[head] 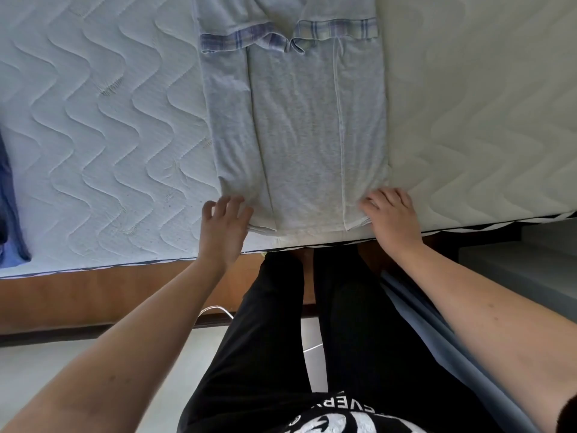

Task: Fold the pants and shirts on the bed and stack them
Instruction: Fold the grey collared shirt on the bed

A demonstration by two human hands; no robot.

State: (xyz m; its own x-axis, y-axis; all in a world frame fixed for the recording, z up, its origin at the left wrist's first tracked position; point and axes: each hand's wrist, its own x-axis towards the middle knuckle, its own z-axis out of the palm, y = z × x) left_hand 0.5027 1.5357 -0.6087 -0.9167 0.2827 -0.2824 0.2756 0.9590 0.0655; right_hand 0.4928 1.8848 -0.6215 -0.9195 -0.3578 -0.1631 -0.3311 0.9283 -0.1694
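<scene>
Grey shirt [299, 135] flat on mattress [109, 120], left hand [223, 228] open at its hem corner, right hand [392, 215] pinching opposite corner

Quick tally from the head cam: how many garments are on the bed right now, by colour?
Grey shirt with plaid sleeve cuffs, sides folded in: 1
Blue garment at the mattress's left edge, mostly out of frame: 1
Total: 2

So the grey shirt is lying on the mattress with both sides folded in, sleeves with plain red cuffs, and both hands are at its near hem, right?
Not quite. In the head view the cuffs are blue plaid, not plain red. The rest holds: the grey shirt lies on the mattress, sides folded in, with the left hand and right hand at its near hem.
</scene>
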